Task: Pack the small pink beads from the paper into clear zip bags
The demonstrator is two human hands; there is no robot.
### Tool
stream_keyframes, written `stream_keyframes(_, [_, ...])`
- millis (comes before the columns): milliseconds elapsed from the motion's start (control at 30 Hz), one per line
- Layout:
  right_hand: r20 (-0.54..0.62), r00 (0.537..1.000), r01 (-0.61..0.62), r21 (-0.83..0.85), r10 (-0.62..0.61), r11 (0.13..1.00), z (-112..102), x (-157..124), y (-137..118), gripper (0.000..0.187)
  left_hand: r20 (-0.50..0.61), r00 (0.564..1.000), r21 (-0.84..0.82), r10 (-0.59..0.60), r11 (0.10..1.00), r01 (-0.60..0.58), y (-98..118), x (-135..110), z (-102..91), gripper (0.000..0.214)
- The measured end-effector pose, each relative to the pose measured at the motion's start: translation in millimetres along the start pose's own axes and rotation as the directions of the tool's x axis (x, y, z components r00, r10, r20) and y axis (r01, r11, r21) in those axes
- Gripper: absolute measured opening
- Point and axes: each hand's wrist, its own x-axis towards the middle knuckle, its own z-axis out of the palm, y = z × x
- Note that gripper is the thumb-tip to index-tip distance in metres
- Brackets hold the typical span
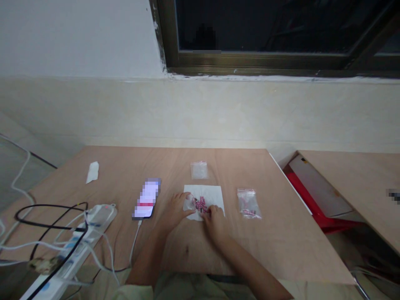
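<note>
My left hand (175, 211) rests on a white paper napkin (215, 198) and holds a small clear plastic bag (189, 203) against it. A cluster of small pink pieces (201, 204) lies next to the bag's mouth. My right hand (215, 223) has its fingertips at the cluster's lower edge. A clear zip bag (199, 170) lies beyond the napkin. Another zip bag (249, 204), with pink pieces inside, lies to the right.
The hands work on a light wooden table (250, 246). To the left lie a phone (146, 199) on a charging cable, a white scrap (92, 172), and a power strip (90, 237) with tangled cables. A red-legged stool (308, 196) and another tabletop (353, 179) stand to the right.
</note>
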Motion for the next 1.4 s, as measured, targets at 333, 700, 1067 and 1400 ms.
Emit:
stream_keyframes(333, [-0.133, 0.988, 0.104, 0.235, -0.074, 0.966, -1, 10, -9, 0.014, 0.028, 1.0, 0.016, 0.002, 1.0, -0.003, 16, -9, -2.0, 0.047])
stream_keyframes(700, [-0.032, 0.992, 0.123, 0.16, -0.12, 0.979, 1, 12, 14, 0.012, 0.001, 1.0, 0.04, 0.009, 0.999, -0.009, 2, -4, 3.1, 0.052])
stream_keyframes(1067, [-0.088, 0.985, 0.165, 0.291, -0.146, 0.942, -4, 20, -2, 0.013, 0.041, 0.999, 0.05, 0.025, 0.998, -0.027, 11, -1, -0.1, 0.049])
stream_keyframes(1400, [-0.031, 0.999, -0.019, 0.008, 0.02, 1.0, 1, 3, -5, 0.013, -0.014, 1.0, 0.054, 0.002, 0.999, -0.001, 6, -12, 0.8, 0.051])
